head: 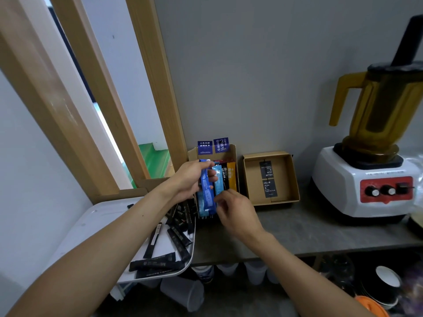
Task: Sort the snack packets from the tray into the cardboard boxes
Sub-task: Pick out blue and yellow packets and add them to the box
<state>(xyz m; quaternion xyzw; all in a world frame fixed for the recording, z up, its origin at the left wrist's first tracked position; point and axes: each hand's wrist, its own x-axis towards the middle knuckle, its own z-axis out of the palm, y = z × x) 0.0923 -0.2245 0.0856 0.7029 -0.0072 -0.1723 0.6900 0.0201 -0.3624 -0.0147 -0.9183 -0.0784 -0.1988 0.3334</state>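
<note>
Head view, single frame.

Left grip [190, 179]: bare hand, fingers curled round a bunch of dark blue packets [207, 193], which it holds upright over the front of the left cardboard box [231, 152]. We log it as grasping the bunch.

Right grip [233, 211]: bare hand, fingers curled, fingertips [220, 199] at the lower end of a light blue packet [217, 179]. We cannot tell whether they pinch the packet or only touch it.

The left cardboard box stands at the back left corner of the surface [297, 229], against the wall. A black packet [225, 179] and an orange packet [231, 177] stand upright inside it, just beside the light blue one. Two blue printed cards [212, 146] rise at its rear wall.

The right cardboard box [295, 179] lies just beside the left one, near the back edge, with its top open. Two black packets [267, 178] lie flat end to end on its floor.

The white tray [91, 220] sits at the left edge of the surface, its near corner overhanging. Many loose black packets [178, 239] lie across its right half, pointing different ways.

A blender [375, 179] with an amber jug stands near the right edge. Below the surface we see clear plastic cups [183, 291] and stacked paper cups [386, 284].
</note>
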